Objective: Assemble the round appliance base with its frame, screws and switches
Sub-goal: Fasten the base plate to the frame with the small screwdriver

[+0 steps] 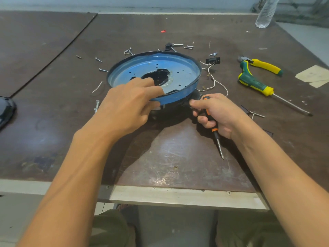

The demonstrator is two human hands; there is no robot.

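While my left grip (128, 104) pinches the near rim of the blue round base (185, 72) at the middle of the tabletop (178, 154), fingers inside and thumb beneath, my right grip (219, 114) is wrapped round an orange-black screwdriver (217, 139) just right of it. Screws (98, 59) lie beyond.

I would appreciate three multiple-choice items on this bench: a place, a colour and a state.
1. The green-and-yellow screwdriver lies: A) right of the blue base; B) inside it; C) left of it.
2. The small screwdriver in the right hand has a handle: A) red; B) orange and black; C) white.
3. The left hand is: A) gripping the base's near rim; B) out of sight; C) clenched, empty.
Answers: 1 A, it lies on the base's right; 2 B, both colours show on the grip; 3 A, fingers hook over the rim.
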